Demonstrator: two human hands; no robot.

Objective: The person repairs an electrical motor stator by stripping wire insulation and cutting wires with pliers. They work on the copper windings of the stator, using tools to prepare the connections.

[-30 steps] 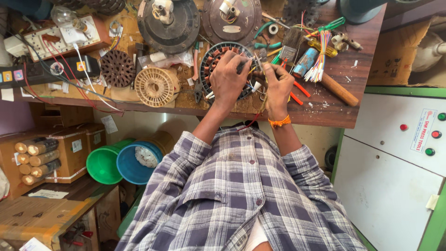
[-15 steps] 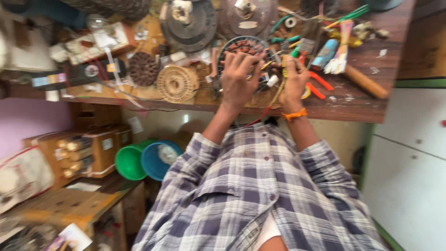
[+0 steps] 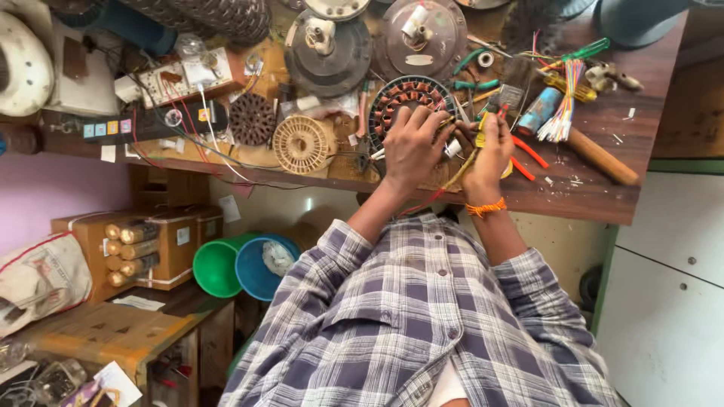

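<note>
Floor-side blue bowl (image 3: 256, 265) with crumpled rag (image 3: 277, 257)

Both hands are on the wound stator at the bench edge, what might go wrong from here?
1. The stator sits near the bench front edge under the left hand; a hard push might slide it off.
2. The right hand works amid loose yellow sleeving, which may snag the fingers.
3. The red-handled pliers lie right beside the right hand and may get knocked off the bench.

Wooden workbench (image 3: 596, 188), pink wall (image 3: 45, 188), white cabinet (image 3: 664, 301), perhaps daylight.
</note>
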